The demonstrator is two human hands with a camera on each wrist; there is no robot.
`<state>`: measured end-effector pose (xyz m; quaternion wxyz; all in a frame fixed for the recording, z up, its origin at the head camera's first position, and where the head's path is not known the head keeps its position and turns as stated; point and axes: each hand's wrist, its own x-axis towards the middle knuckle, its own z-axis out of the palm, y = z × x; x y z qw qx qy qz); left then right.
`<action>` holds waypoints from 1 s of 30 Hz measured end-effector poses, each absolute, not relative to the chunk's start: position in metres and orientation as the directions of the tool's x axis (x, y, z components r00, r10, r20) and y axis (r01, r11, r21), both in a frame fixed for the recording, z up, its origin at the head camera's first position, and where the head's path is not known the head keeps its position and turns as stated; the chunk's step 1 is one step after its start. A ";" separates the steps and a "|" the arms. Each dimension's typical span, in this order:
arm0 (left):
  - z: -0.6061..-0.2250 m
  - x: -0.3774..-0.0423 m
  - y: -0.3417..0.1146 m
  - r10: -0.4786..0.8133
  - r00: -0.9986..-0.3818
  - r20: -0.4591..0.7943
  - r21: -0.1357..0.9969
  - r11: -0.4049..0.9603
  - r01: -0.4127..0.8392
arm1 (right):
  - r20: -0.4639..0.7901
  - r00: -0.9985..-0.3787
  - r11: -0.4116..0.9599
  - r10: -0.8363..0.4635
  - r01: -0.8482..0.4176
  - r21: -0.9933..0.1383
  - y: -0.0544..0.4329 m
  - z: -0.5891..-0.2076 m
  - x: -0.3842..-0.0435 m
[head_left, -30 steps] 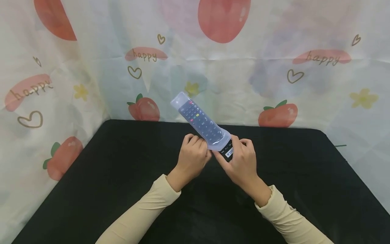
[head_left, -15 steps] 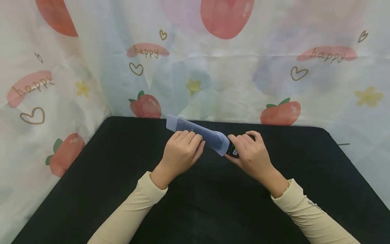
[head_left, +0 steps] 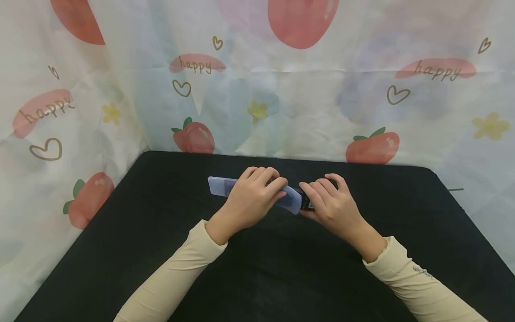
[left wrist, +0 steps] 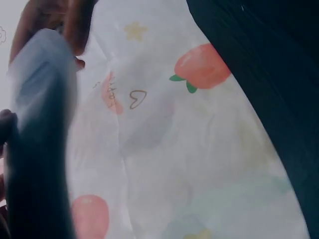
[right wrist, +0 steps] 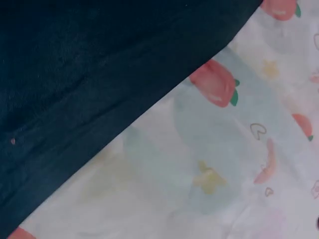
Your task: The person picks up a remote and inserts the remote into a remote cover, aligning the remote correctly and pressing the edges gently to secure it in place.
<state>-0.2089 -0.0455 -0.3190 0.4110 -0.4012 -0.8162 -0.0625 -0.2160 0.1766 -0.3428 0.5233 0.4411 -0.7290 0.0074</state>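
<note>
- Remote control: held above the table between the two hands; its dark end protrudes from the cover, near the right hand.
- Translucent cover: around the rest of the remote, its loose far end extending beyond the left hand; blurred in the left wrist view.
- Change: the remote, tilted up with its keys showing a second ago, now lies nearly level; the left hand has shifted from its lower end to its middle.
- Assessed meaning: cover and bare end now appear to be held separately, one per hand.
- Left hand: fingers curled over the covered middle.
- Right hand: pinches the bare end.
- Surroundings: printed backdrop behind the table.
</note>
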 end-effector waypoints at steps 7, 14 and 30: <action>-0.322 -0.207 -0.048 0.585 -0.416 0.696 -0.124 0.669 0.733 | 0.732 -0.095 0.601 -0.675 -0.646 0.470 0.183 -0.330 -0.213; -0.318 -0.205 -0.048 0.588 -0.468 0.660 0.013 0.614 0.789 | 0.634 -0.057 0.490 -0.771 -0.689 0.535 0.187 -0.319 -0.210; -0.323 -0.202 -0.036 0.589 -0.464 0.662 0.021 0.604 0.797 | 0.583 -0.082 0.428 -0.808 -0.762 0.487 0.173 -0.323 -0.211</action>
